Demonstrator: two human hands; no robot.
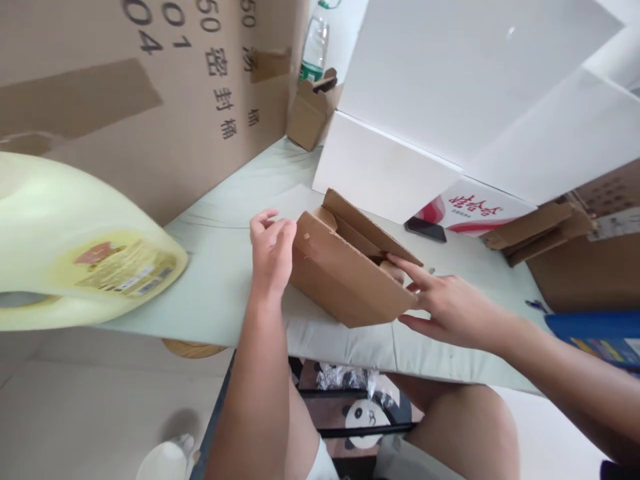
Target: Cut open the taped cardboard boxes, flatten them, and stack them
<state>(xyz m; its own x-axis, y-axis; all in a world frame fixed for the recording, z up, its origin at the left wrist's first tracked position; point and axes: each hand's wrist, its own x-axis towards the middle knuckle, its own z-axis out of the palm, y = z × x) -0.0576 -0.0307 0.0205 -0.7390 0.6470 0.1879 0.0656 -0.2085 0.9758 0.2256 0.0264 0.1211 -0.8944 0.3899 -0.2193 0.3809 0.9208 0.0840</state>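
A small brown cardboard box (345,273) lies partly folded on the pale green table (225,267), its flaps standing up. My left hand (271,253) presses against the box's left end with fingers curled close together. My right hand (445,303) holds the box's right end, with the index finger stretched along the top flap and the other fingers beneath the corner.
A pale yellow jug (75,247) lies on its side at the left. A big printed carton (150,100) stands behind it. White foam boxes (450,100) fill the back right, with a small open carton (313,110), a plastic bottle (315,47) and a dark phone (426,229).
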